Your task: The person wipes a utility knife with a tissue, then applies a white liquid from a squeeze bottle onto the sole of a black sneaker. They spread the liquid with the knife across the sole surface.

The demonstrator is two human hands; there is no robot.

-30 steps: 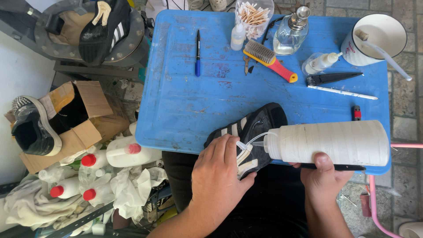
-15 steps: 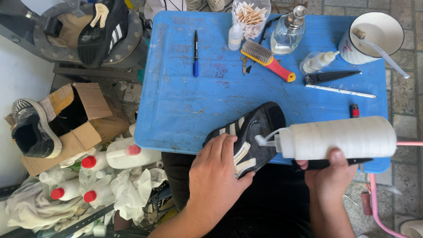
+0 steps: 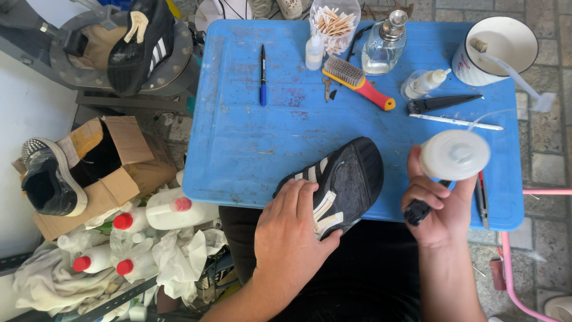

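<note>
Left hand (image 3: 292, 235) closed over black shoe with white stripes (image 3: 339, 179), pinned sole-up at near edge of blue table (image 3: 238, 137). Right hand (image 3: 438, 206) gripping black tool handle (image 3: 417, 211) beside white thread cone (image 3: 456, 155). Beyond: yellow-and-red brush (image 3: 357, 80), blue pen (image 3: 263, 74), glass bottle (image 3: 384, 45), white mug (image 3: 497, 48).

– What sits under the left hand (image 3: 292, 238)?
– A shoe (image 3: 339, 182), on the table (image 3: 250, 143) edge.
– And by the right hand (image 3: 438, 209)?
– A spool (image 3: 454, 155) above it; the brush (image 3: 357, 82) lies beyond.
</note>
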